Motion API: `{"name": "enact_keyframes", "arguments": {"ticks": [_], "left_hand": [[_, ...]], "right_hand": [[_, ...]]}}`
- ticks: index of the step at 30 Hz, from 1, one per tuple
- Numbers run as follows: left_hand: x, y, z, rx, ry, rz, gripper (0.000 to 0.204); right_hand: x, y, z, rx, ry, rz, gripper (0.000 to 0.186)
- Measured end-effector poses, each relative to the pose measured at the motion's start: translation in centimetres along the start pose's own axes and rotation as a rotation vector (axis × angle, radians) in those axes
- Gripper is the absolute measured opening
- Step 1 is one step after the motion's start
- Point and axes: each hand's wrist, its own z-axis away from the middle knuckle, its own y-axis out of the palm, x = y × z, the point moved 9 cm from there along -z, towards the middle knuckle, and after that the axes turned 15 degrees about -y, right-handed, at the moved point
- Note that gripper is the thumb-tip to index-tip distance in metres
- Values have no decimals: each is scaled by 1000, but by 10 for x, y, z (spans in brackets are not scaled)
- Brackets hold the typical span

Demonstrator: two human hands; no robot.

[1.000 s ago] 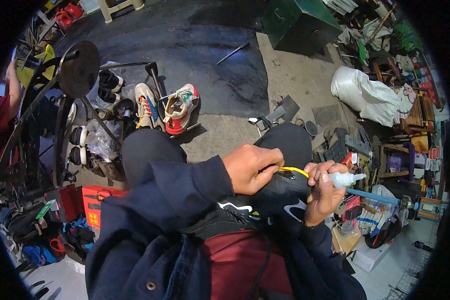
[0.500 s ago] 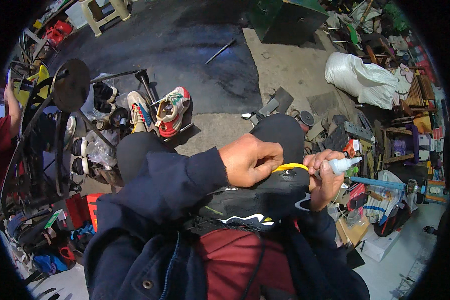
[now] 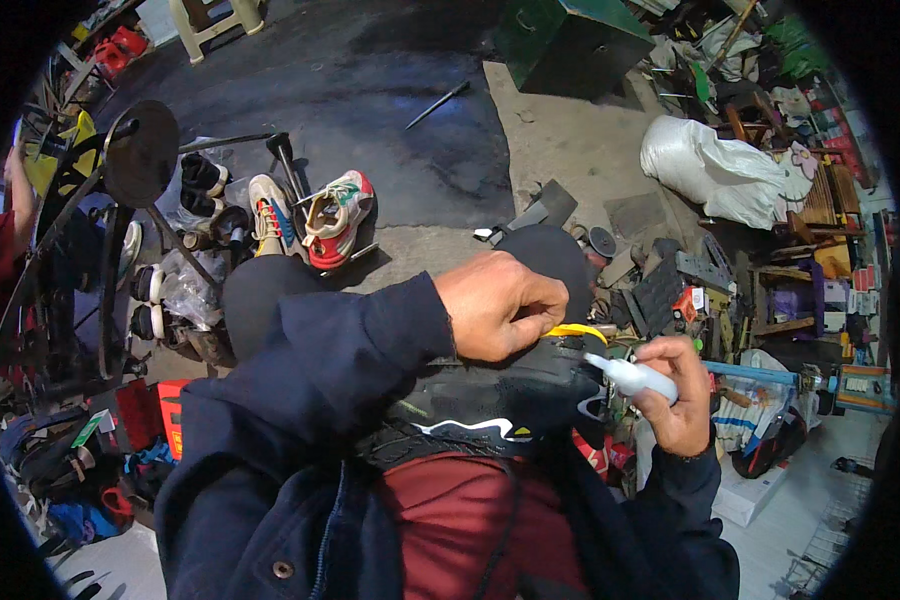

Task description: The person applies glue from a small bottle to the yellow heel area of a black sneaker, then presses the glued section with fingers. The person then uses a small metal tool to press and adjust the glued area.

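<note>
A black shoe with a white wavy line and a small yellow mark lies on its side across my lap. Along its far edge runs a narrow yellow strip, one end disappearing under my left hand. That hand is closed, its fingers curled and pinching the strip against the shoe; the fingertips are partly hidden. My right hand grips a small whitish squeeze bottle between thumb and fingers. The bottle's narrow nozzle points left, close to the right end of the shoe.
A pair of multicoloured sneakers stands beyond my left knee, near a black metal stand with a round plate. Loose tools and scraps lie right of my right knee. Farther off are a white sack and a green box. Another person's arm shows far left.
My right hand has let go of the strip's end and moved right and nearer. The bottle's nozzle has swung from pointing right to pointing left at the shoe. My left hand stays at the strip.
</note>
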Motion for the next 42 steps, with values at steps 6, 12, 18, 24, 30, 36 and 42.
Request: {"name": "enact_keyframes", "arguments": {"ticks": [6, 12, 18, 24, 30, 36, 42], "left_hand": [[-8, 9, -4, 114, -32, 3, 4], [-17, 14, -5, 81, 8, -13, 4], [-13, 11, -1, 82, -22, -4, 4], [-12, 6, 1, 58, -36, -4, 4], [-10, 1, 1, 16, -49, -20, 6], [-5, -1, 0, 11, -80, -14, 5], [-5, -4, 1, 2, -72, 4, 4]], "right_hand": [[24, 3, -28, 190, -204, 241, 33], [44, 15, -42, 296, -369, 305, 31], [49, 29, -51, 315, -394, 330, 31], [56, 46, -58, 361, -437, 386, 29], [59, 47, -65, 371, -440, 422, 28], [61, 32, -65, 329, -421, 467, 27], [52, 31, -59, 208, -359, 407, 26]]}}
